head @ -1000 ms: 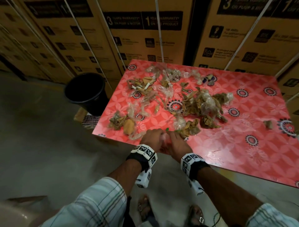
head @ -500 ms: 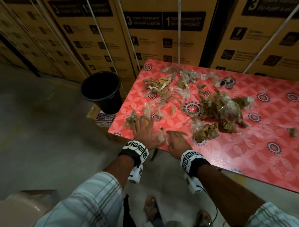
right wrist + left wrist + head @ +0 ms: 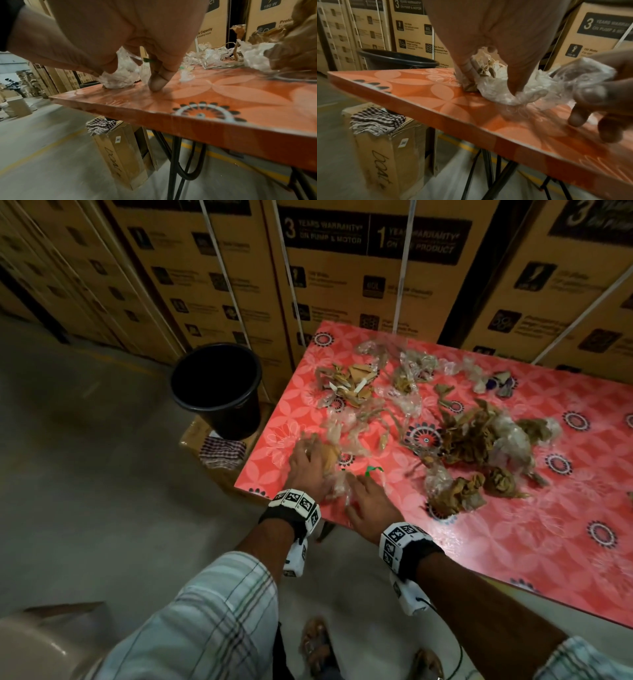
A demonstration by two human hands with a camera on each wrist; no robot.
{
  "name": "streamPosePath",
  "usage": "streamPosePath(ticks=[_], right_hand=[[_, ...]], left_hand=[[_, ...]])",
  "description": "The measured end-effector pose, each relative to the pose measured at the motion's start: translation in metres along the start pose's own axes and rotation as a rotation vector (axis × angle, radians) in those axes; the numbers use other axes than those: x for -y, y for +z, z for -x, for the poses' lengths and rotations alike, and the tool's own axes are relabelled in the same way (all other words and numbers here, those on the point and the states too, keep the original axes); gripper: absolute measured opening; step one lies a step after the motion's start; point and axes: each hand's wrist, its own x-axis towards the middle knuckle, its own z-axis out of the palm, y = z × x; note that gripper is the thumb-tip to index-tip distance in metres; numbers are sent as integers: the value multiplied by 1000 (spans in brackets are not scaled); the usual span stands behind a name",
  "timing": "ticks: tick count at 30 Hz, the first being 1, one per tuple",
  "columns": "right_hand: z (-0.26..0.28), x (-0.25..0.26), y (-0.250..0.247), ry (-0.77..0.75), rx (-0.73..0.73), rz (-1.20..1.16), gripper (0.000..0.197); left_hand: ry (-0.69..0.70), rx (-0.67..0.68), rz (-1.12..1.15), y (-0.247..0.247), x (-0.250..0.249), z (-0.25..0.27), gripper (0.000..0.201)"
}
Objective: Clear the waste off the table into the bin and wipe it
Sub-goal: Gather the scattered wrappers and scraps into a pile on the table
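Brown paper scraps and clear plastic wrap (image 3: pixel 476 436) lie scattered over the red flower-patterned table (image 3: pixel 513 542). My left hand (image 3: pixel 315 453) is near the table's front left corner, its fingers curled round a wad of brown paper and plastic (image 3: pixel 489 73). My right hand (image 3: pixel 356 487) is just to its right at the front edge, pinching crumpled clear plastic (image 3: pixel 120 77), with one fingertip (image 3: pixel 157 82) on the tabletop. A small green strip (image 3: pixel 372 470) lies by the right hand. The black bin (image 3: pixel 215 385) stands open beyond the table's left edge.
A checked cloth (image 3: pixel 222 451) lies on a cardboard box (image 3: pixel 385 155) under the bin, left of the table. Stacked cartons (image 3: pixel 370 278) wall in the far side. Black table legs (image 3: pixel 173 155) and bare concrete floor (image 3: pixel 85 474) lie below.
My hands were together at the front edge. The left hand has reached left and forward onto the brown paper wad, and the right hand has stayed at the edge with plastic.
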Motion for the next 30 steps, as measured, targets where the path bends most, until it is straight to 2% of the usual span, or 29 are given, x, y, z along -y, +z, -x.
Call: streamPosePath(ticks=[3,7,9,13,16,19,24,27,30], right_hand=[[-12,4,-6,73,-48,63,62],[-22,12,-13,98,-138,245,49],[-28,16,-18,112,-194,307,45],[-41,15,-25,113,-218,132,42],[-52,7,-30,93,-190,19,40],[-61,9,-38,91,-174,-65,38],[-83,1,-45,53,-142,-195,19],[-88,-10,-46,-61,-73,-213,32],[-86,-22,-47,-183,-45,-100,46]], left_hand=[[3,19,57,-6,5,-8,86],[51,1,-209,-17,6,-17,73],[40,4,-210,-19,5,-20,63],[22,48,-49,-11,9,-23,71],[28,37,24,-5,4,-21,57],[-7,71,34,-6,-5,-30,52],[-58,75,14,-4,-11,-41,56],[-94,49,13,-5,-12,-48,55],[-148,41,17,-5,-13,-49,53]])
